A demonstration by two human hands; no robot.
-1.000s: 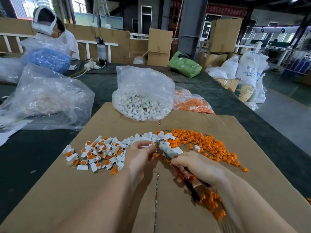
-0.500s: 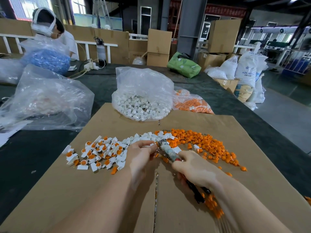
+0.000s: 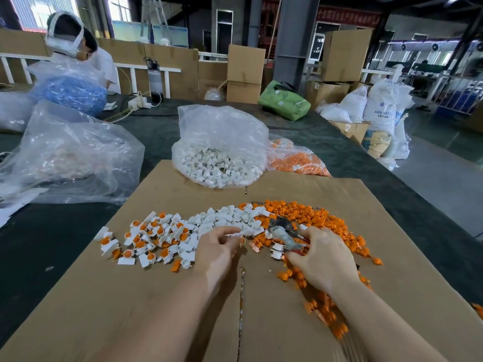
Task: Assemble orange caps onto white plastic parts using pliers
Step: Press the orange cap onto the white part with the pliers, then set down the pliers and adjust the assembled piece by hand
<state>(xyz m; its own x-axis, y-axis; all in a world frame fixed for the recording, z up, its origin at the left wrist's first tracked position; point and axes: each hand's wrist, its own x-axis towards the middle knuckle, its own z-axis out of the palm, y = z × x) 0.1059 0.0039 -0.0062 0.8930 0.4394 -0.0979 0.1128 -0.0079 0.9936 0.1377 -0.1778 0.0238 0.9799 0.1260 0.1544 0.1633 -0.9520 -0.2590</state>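
Note:
On the cardboard sheet (image 3: 156, 309) lie a heap of loose orange caps (image 3: 321, 220), a band of bare white plastic parts (image 3: 224, 218), and, further left, white parts with orange caps fitted (image 3: 146, 239). My left hand (image 3: 217, 252) pinches a white part (image 3: 234, 234) with an orange cap in it between thumb and fingertips. My right hand (image 3: 321, 259) grips the pliers (image 3: 283, 232) by their handles; the taped jaws point up and left, a short gap from the left hand's part. Whether the jaws hold anything is unclear.
A clear bag of white parts (image 3: 219, 152) and a bag of orange caps (image 3: 295, 158) stand at the cardboard's far edge. A large crumpled plastic bag (image 3: 68, 158) lies to the left. A person (image 3: 75, 48) sits at the far left behind a blue-filled bag (image 3: 68, 92).
My right hand has swung the pliers to the right and flatter, away from the left hand's part. The left hand has stayed nearly where it was with its part.

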